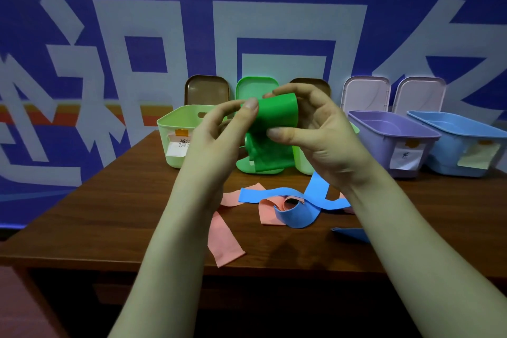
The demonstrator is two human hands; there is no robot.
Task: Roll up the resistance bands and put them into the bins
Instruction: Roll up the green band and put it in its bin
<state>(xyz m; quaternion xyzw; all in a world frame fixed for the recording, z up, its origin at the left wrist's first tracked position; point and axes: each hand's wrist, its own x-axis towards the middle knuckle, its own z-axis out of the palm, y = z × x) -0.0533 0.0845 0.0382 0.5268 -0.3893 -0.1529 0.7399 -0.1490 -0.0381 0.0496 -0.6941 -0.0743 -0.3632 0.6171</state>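
A green resistance band [277, 115] is partly rolled and held up above the table between both hands. My left hand [219, 132] pinches the roll's left end with thumb and fingers. My right hand [315, 129] curls around its right side, thumb pressed on the front. The band's loose tail hangs down in front of a bright green bin [247, 167]. On the table lie a blue band [299, 214] and a pink band [222, 239], tangled and unrolled.
A row of open bins stands at the table's back: pale green [175, 132], purple [392, 140] and blue [463, 143], with lids [366, 93] leaning on the blue wall behind. The brown table's [109, 214] front edge is near me.
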